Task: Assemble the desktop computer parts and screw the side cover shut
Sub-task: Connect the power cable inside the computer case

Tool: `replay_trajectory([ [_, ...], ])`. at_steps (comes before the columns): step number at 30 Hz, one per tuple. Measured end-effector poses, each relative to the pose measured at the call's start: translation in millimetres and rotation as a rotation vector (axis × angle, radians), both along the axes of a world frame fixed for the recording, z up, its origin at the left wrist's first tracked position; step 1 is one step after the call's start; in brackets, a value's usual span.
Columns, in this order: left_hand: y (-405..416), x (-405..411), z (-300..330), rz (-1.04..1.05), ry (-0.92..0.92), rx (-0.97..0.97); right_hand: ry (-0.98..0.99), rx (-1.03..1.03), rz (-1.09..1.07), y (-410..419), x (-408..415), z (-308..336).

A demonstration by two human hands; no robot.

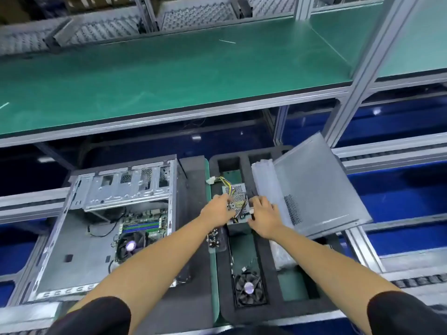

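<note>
An open computer case [72, 238] lies on its side at the left, with its motherboard [145, 223] and a CPU fan [130, 245] showing inside. To its right a black foam tray [268, 259] holds a silver power supply [238, 197] with yellow and black cables. My left hand [216, 209] grips the supply's left side near the cables. On its right edge my right hand [262, 220] grips it, fingers curled. The grey side cover [319, 187] leans tilted over the tray's right side.
A loose black fan [249, 287] lies in the tray's near slot, and a small board [214, 239] sits at the tray's left edge. Clear bags [262, 175] lie under the cover. A green shelf [169, 68] overhangs the back. Metal conveyor rails [396, 153] run left and right.
</note>
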State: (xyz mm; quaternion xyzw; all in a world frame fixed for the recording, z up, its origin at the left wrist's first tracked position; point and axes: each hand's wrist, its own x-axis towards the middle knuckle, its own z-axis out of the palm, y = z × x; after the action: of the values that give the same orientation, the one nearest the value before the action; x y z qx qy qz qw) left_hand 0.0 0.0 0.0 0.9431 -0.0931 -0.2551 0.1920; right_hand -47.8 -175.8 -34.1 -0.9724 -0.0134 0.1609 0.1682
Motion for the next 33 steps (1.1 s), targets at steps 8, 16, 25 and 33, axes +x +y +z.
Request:
replay_trajectory([
  [8,-27,6,-20,0.074,0.022,-0.003,0.034,-0.023,-0.060,-21,10,-11],
  [16,-46,15,-34,0.355,0.004,-0.156,0.065,0.148,-0.105,-42,18,-25],
  [25,-65,28,-38,0.536,0.167,-0.086,0.073,0.388,-0.087,-65,24,-32],
  [33,-77,29,-45,0.486,0.068,0.158,0.077,0.279,0.088,-78,28,-38],
])
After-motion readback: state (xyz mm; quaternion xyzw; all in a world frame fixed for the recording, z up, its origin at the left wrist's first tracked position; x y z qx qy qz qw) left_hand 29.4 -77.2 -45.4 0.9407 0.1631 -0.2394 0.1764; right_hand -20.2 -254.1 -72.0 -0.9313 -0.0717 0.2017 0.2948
